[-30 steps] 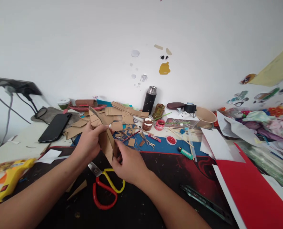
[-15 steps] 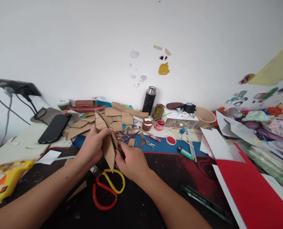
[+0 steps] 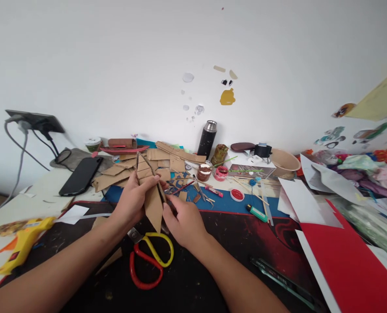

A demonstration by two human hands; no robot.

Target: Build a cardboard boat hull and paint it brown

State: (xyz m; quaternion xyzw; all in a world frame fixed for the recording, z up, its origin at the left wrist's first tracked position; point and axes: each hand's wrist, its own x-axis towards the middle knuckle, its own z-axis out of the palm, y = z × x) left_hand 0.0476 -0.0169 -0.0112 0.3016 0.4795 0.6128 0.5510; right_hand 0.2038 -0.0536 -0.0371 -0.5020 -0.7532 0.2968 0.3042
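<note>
A long, pointed cardboard piece [image 3: 153, 208], shaped like a narrow boat, is held between both hands above the dark mat. My left hand [image 3: 133, 195] grips its upper left side, with the thumb across the top. At its lower right edge, my right hand [image 3: 183, 219] pinches the side; the fingertips behind it are partly hidden. Scissors [image 3: 146, 265] with one red and one yellow handle lie on the mat just below, their blades partly covered by my left arm. Cardboard scraps [image 3: 113, 176] are piled behind my left hand.
A yellow glue gun [image 3: 25, 245] and a black phone [image 3: 81, 176] lie left. Behind are a black thermos [image 3: 207, 139] and paint jars [image 3: 204, 171]. A green lighter [image 3: 257, 213], a cutter [image 3: 284, 278] and red paper [image 3: 339, 256] are on the right.
The view has shifted slightly, so everything appears a little further right. Both hands keep hold of the cardboard piece, with almost no change in grip.
</note>
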